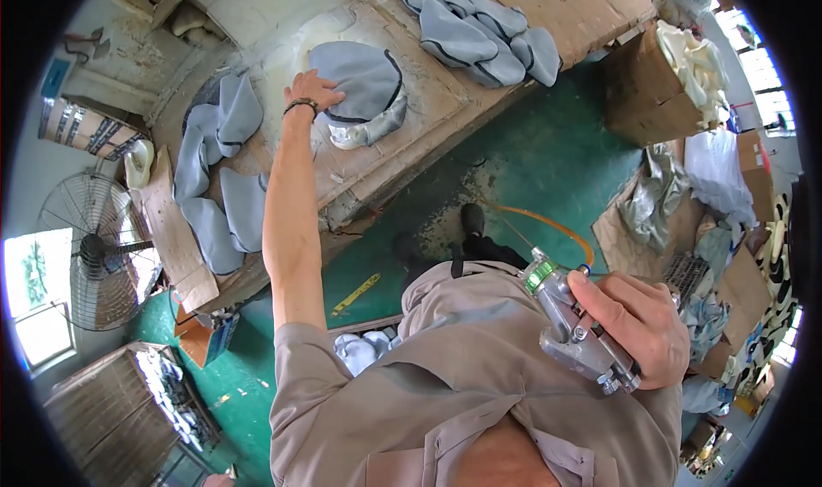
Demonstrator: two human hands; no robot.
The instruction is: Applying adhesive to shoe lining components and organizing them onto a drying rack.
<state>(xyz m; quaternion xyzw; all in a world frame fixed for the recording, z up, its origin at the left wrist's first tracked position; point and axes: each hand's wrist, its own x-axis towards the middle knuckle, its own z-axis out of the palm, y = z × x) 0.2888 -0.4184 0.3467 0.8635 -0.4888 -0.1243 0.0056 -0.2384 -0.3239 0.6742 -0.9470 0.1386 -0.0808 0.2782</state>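
Note:
My left hand [315, 91] reaches out over the workbench, fingers spread and lying on the left edge of a rounded grey fabric piece [364, 71] with a dark edging. Beneath that piece, a pale, shiny wrapped form [370, 129] sticks out on the near side; what it is I cannot tell. In my right hand [634, 324], held close to my body on the right, is a metal spray gun [575, 333] with a green ring near its nozzle. An orange-yellow hose [561, 217] runs behind it.
Grey fabric pieces lie on the cardboard-covered bench [437, 136], in a left group [244, 200] and a far right pile [479, 37]. A large fan [94, 247] stands left. A cardboard box [646, 93] of pale pieces stands right, above scattered plastic sheeting [655, 196].

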